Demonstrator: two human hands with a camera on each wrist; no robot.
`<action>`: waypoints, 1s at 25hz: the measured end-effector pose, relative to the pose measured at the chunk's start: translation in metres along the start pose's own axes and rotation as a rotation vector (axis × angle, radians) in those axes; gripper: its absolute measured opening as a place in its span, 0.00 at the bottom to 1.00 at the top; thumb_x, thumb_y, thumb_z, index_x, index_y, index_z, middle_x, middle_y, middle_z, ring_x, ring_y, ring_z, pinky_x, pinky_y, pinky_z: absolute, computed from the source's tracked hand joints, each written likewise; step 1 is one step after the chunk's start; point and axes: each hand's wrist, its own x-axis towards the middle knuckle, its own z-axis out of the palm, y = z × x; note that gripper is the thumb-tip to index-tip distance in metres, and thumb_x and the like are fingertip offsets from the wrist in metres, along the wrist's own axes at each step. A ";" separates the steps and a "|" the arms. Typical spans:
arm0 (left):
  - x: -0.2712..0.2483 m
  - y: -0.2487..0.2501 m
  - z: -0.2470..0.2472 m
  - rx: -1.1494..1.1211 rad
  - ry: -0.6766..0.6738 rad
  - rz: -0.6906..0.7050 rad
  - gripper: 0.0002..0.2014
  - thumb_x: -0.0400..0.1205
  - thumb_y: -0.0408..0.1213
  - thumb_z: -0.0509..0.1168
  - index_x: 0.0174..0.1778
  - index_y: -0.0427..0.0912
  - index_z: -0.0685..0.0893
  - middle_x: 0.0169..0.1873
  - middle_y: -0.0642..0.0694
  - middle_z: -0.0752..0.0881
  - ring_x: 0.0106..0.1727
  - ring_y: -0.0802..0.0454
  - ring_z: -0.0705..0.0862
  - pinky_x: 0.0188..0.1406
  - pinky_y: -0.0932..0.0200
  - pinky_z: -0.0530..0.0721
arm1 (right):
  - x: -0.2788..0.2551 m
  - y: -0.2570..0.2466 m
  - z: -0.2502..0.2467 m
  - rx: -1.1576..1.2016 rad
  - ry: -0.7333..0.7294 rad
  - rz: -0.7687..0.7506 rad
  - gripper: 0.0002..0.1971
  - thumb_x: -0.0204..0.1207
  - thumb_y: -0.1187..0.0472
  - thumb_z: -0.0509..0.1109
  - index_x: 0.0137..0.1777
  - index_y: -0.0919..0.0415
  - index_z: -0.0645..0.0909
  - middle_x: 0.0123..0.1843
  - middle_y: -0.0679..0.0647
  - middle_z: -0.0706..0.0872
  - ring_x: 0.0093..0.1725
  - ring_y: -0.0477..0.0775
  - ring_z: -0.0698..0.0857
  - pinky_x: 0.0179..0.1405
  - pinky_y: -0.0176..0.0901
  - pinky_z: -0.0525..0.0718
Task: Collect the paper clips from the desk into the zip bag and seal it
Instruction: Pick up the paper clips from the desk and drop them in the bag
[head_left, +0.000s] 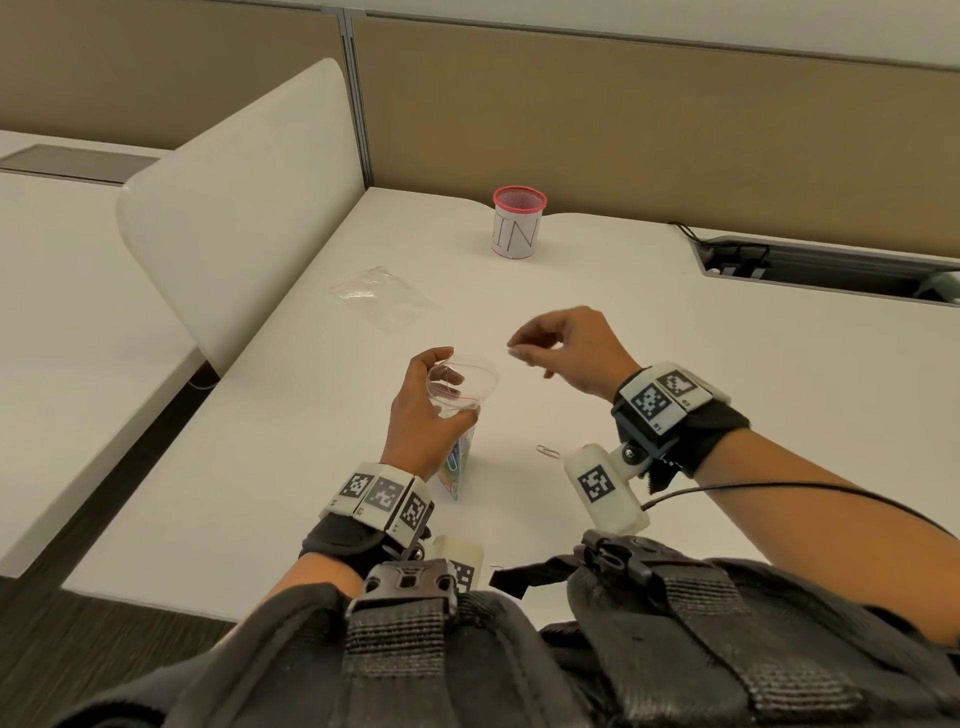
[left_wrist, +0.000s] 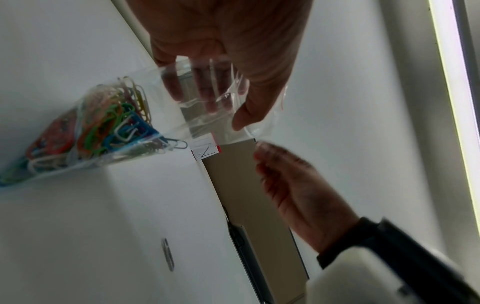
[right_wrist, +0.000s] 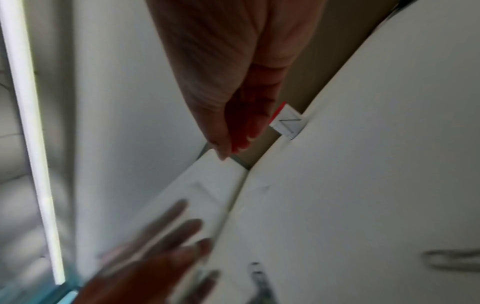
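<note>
My left hand (head_left: 415, 415) grips a clear zip bag (head_left: 460, 384) upright on the white desk, its red-lined mouth held wide. Several coloured paper clips (left_wrist: 103, 127) fill the bag's bottom. In the left wrist view my fingers (left_wrist: 197, 86) show through the plastic of the bag (left_wrist: 207, 115). My right hand (head_left: 566, 348) hovers just right of the bag's mouth, thumb and fingertips drawn together. It is blurred, and I cannot see whether a clip sits between them. One silver paper clip (head_left: 548, 451) lies loose on the desk below my right wrist and also shows as a clip (left_wrist: 168, 254) beneath the bag.
A pink mesh cup (head_left: 518, 223) with a paper label stands at the back of the desk. A second clear bag (head_left: 382, 299) lies flat at the back left. A white divider panel (head_left: 234, 208) borders the left side. A cable tray (head_left: 831, 262) is cut into the back right.
</note>
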 end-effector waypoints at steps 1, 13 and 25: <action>0.000 0.000 0.000 -0.003 -0.001 0.001 0.29 0.69 0.25 0.70 0.63 0.49 0.70 0.45 0.52 0.79 0.49 0.51 0.80 0.47 0.69 0.76 | -0.002 0.011 -0.002 -0.061 -0.041 0.056 0.10 0.72 0.64 0.74 0.50 0.69 0.87 0.32 0.44 0.84 0.22 0.27 0.80 0.21 0.18 0.78; 0.001 0.001 0.001 0.000 -0.013 -0.003 0.28 0.69 0.24 0.69 0.60 0.51 0.70 0.43 0.56 0.78 0.51 0.48 0.80 0.52 0.59 0.76 | -0.026 0.060 0.025 -0.499 -0.416 0.329 0.10 0.72 0.55 0.73 0.49 0.60 0.87 0.43 0.48 0.83 0.45 0.49 0.80 0.39 0.38 0.75; 0.003 0.000 -0.001 -0.002 -0.019 0.000 0.28 0.69 0.24 0.69 0.60 0.52 0.70 0.44 0.55 0.79 0.50 0.49 0.80 0.49 0.65 0.77 | -0.026 0.051 0.029 -0.558 -0.388 0.252 0.15 0.67 0.63 0.72 0.26 0.49 0.71 0.39 0.50 0.83 0.40 0.51 0.81 0.36 0.40 0.77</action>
